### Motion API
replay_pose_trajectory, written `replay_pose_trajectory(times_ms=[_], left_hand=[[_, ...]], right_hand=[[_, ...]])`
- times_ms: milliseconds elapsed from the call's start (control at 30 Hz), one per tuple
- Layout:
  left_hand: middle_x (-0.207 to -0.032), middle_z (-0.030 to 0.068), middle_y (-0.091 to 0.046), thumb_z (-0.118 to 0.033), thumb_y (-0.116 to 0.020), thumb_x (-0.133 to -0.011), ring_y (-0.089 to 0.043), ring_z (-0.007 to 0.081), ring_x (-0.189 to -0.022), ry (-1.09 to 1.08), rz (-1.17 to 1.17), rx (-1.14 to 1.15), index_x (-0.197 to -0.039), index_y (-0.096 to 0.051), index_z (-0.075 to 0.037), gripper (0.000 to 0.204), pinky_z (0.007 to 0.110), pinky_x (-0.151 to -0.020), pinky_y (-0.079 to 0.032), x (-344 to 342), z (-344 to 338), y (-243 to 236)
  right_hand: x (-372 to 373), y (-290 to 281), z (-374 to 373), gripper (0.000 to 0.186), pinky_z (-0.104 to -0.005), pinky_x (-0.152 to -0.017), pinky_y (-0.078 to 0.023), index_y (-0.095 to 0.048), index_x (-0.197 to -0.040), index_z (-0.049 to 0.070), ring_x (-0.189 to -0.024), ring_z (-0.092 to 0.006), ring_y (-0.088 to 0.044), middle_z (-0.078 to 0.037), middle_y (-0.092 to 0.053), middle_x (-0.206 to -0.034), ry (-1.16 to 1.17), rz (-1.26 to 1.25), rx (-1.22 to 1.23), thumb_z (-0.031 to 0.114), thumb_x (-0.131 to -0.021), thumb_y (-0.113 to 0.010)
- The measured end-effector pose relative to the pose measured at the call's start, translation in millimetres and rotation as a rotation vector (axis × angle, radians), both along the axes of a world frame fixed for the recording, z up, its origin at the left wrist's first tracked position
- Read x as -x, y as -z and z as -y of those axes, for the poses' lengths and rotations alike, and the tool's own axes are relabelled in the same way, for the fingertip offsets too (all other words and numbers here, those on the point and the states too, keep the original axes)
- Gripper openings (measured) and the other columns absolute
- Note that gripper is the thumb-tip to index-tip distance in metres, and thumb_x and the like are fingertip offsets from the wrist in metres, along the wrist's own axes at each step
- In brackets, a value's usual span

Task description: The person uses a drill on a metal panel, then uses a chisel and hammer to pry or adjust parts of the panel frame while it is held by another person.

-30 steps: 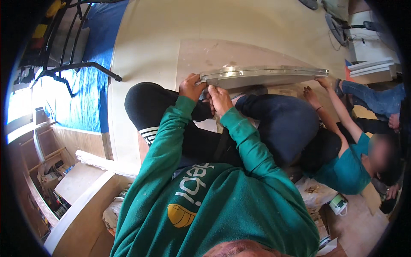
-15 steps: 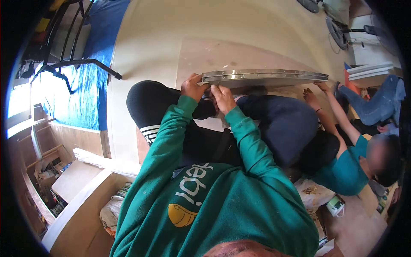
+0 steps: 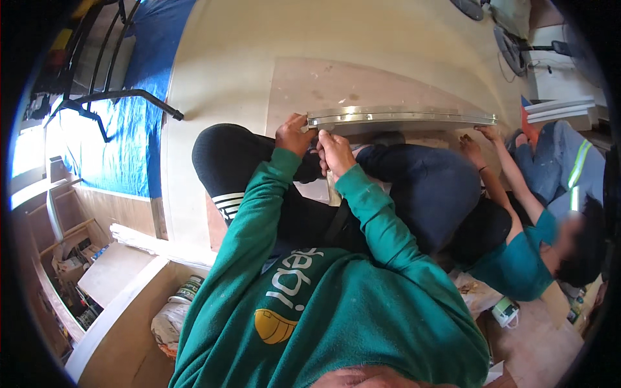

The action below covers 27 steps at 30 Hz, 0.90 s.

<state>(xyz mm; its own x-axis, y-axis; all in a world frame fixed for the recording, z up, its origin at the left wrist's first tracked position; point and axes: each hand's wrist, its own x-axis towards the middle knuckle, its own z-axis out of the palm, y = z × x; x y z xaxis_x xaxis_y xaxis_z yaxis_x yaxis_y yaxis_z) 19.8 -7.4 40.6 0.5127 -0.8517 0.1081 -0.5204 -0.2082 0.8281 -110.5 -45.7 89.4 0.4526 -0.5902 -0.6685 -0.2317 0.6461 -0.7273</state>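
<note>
A long silver metal strip (image 3: 401, 118) with dots along it stretches crosswise above my knees. My left hand (image 3: 292, 134) grips its left end, fingertips curled at the corner. My right hand (image 3: 335, 152) is closed just below that end, thumb and fingers pressed together; what it holds there is hidden. At the right end of the strip a co-worker's hand (image 3: 486, 132) is on it, with that person's other hand (image 3: 471, 150) lower and slightly left. My bent legs (image 3: 427, 194) lie beneath the strip.
Black metal tubular frame (image 3: 129, 96) on blue sheet (image 3: 136, 168) at left; wooden cabinet (image 3: 110, 330) and tubs (image 3: 184, 290) lower left. A co-worker (image 3: 524, 258) and another person in striped grey clothing (image 3: 563, 168) at right. White boards (image 3: 559, 108) and black stands (image 3: 511, 55) upper right.
The metal strip has sunk slightly, my hands with it, and appears turned thinner. The person at far right has shifted, showing reflective stripes; the nearer co-worker's head has moved lower in view.
</note>
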Motion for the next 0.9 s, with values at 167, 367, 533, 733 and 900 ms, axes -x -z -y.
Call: replay_pose_trajectory(times_ms=[167, 367, 533, 733, 900], left_hand=[[-0.087, 0.0136, -0.064, -0.011, -0.074, -0.066, -0.064, 0.0326, -0.078, 0.027, 0.072, 0.02, -0.097, -0.069, -0.004, 0.032, 0.039, -0.068, -0.052, -2.1, -3.5, 0.3], [-0.09, 0.0131, -0.065, -0.012, -0.074, -0.067, -0.065, 0.0316, -0.079, 0.007, -0.002, 0.067, -0.1, -0.069, -0.004, 0.035, 0.037, -0.069, -0.052, 2.5, -4.9, -5.4], [-0.093, 0.0133, -0.066, -0.014, -0.073, -0.069, -0.065, 0.0319, -0.081, 0.03, 0.014, 0.091, -0.101, -0.067, -0.003, 0.034, 0.038, -0.071, -0.053, 3.1, 0.6, -7.2], [-0.09, 0.0154, -0.066, -0.03, -0.076, -0.065, -0.065, 0.0368, -0.082, 0.07, -0.123, -0.065, -0.09, -0.067, -0.012, 0.033, 0.045, -0.071, -0.052, 12.5, 20.8, 46.8], [-0.084, 0.0156, -0.066, -0.02, -0.074, -0.063, -0.065, 0.0367, -0.082, -0.05, -0.398, -0.135, -0.087, -0.066, -0.01, 0.027, 0.044, -0.072, -0.052, 18.6, 23.6, 54.4]], right_hand=[[-2.0, -6.4, -1.6, 0.04, -0.0302, -0.031, -0.036, -0.049, -0.074, 0.006, -0.036, -0.0133, -0.042, 0.0, -0.041, -0.052, 0.024, -0.033, -0.039, 0.039, -0.096, -0.046], [-2.6, -13.9, 1.6, 0.041, -0.0316, -0.03, -0.037, -0.048, -0.073, 0.006, -0.036, -0.0139, -0.043, -0.001, -0.041, -0.052, 0.012, -0.081, -0.065, 0.04, -0.096, -0.045], [1.5, -16.5, 10.7, 0.04, -0.0309, -0.03, -0.038, -0.049, -0.075, 0.007, -0.037, -0.013, -0.043, -0.001, -0.042, -0.052, 0.001, -0.112, -0.061, 0.04, -0.096, -0.045], [31.3, -1.1, -1.0, 0.034, -0.0292, -0.043, -0.044, -0.057, -0.089, 0.007, -0.048, -0.0137, -0.052, -0.002, -0.051, -0.063, -0.03, 0.234, -0.104, 0.039, -0.096, -0.05], [23.7, 4.5, -9.3, 0.036, -0.0276, -0.046, -0.045, -0.053, -0.118, 0.004, -0.052, -0.0136, -0.053, -0.005, -0.053, -0.067, 0.017, 0.291, 0.006, 0.034, -0.1, -0.043]])
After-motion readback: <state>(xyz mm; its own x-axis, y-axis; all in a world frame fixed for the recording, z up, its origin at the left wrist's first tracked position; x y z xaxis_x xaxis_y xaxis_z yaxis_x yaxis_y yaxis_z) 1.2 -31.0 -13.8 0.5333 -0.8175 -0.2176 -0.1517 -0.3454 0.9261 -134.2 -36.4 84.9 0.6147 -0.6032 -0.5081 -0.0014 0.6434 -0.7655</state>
